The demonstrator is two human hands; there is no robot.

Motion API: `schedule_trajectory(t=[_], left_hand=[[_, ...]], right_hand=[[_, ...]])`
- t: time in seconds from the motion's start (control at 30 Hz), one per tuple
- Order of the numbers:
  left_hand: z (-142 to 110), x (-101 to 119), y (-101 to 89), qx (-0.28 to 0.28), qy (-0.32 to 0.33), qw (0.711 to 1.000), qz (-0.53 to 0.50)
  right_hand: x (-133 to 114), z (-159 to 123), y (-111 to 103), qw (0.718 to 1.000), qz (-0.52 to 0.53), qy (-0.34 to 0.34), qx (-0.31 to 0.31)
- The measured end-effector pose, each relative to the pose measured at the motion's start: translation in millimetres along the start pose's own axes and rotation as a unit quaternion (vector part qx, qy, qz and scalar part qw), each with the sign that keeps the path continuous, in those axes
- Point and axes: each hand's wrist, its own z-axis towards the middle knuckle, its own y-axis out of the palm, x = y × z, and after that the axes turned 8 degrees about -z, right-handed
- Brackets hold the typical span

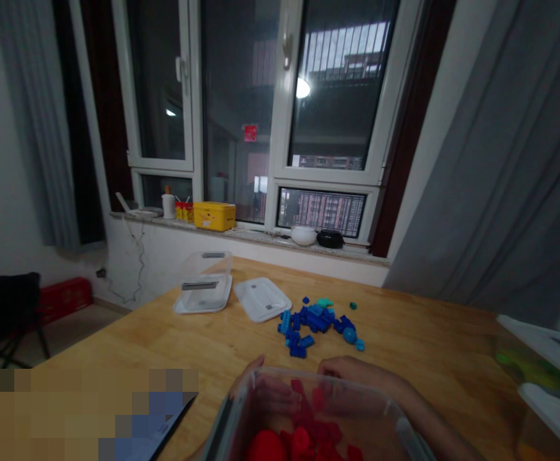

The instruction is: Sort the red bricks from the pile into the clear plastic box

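Observation:
In the lower middle of the head view stands a clear plastic bin (371,400) with red toy building blocks (304,438) in it. My left hand (275,398) is at its far left corner, thumb raised, fingers stretched flat and seen blurred through the clear wall. My right hand (345,370) is curled just behind the far rim; the wall partly covers its fingertips. Between the hands, a few red pieces (317,397) show through the plastic; whether they lie inside or behind it I cannot tell. Beyond is a loose pile of blue blocks (316,319).
White lids (263,299) and a clear box (205,282) lie at the table's back left. Lidded boxes (544,358) stand at the right edge. A dark-edged blue sheet (164,426) is at lower left. A yellow case (214,216) and bowls (304,235) sit on the windowsill.

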Motion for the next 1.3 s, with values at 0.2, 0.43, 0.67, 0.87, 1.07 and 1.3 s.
schedule_trajectory(t=[0.2, 0.43, 0.67, 0.87, 1.07, 1.3], left_hand=[[0.5, -0.8, 4.1, 0.0, -0.007, 1.0, 0.002], [3.5, -6.8, 15.2, 0.001, -0.006, 1.0, -0.002], [-7.5, -9.8, 14.1, -0.003, -0.005, 1.0, -0.008], [-17.8, -8.5, 14.4, -0.019, -0.01, 1.0, -0.01], [-8.9, -6.1, 14.8, -0.017, -0.014, 1.0, 0.004], [6.2, -4.2, 13.4, -0.026, -0.004, 0.999, 0.021]], right_hand=[[-6.2, -6.2, -3.8, 0.999, 0.036, -0.001, 0.017], [-7.6, -8.4, -6.4, 0.999, 0.049, -0.007, 0.02], [-12.3, -15.9, -12.9, 0.995, 0.092, -0.031, 0.025], [-39.7, -40.9, -40.1, 0.988, 0.105, 0.008, 0.117], [-68.1, -70.0, -67.2, 0.978, 0.095, 0.007, 0.184], [-101.3, -97.5, -66.2, 0.982, 0.062, -0.016, 0.177]])
